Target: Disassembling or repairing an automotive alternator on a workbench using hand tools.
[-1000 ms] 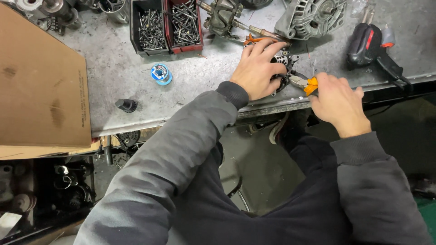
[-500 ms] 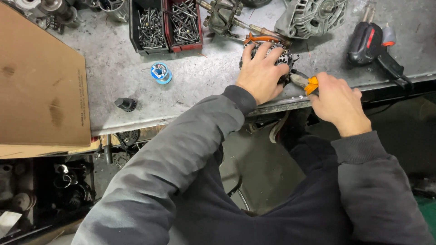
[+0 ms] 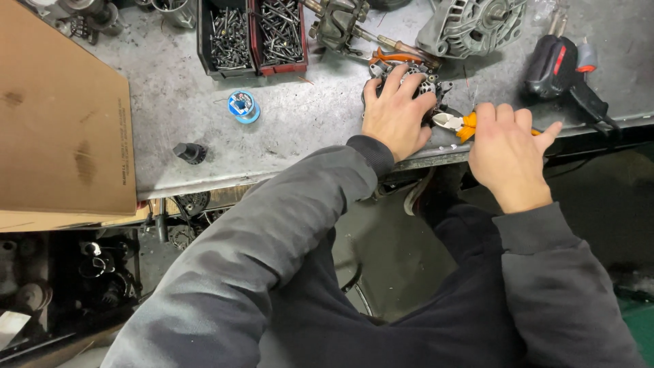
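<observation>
My left hand (image 3: 397,109) lies over a small dark metal motor part (image 3: 428,87) near the front edge of the grey metal workbench (image 3: 306,123), fingers spread across it and holding it down. My right hand (image 3: 507,146) grips orange-handled cutting pliers (image 3: 455,123); their steel jaws point left and touch the part beside my left fingers. A second pair of orange-handled pliers (image 3: 398,58) lies just behind the part.
Behind stand a black bin (image 3: 228,34) and a red bin (image 3: 278,33) of screws, an alternator (image 3: 470,24) and a black-and-red power tool (image 3: 562,65). A blue solder spool (image 3: 242,106), a small black knob (image 3: 189,152) and a cardboard sheet (image 3: 61,129) lie left.
The view has shifted slightly. My left hand has slid a little up over the part, and my right hand has brought the pliers' jaws up to it.
</observation>
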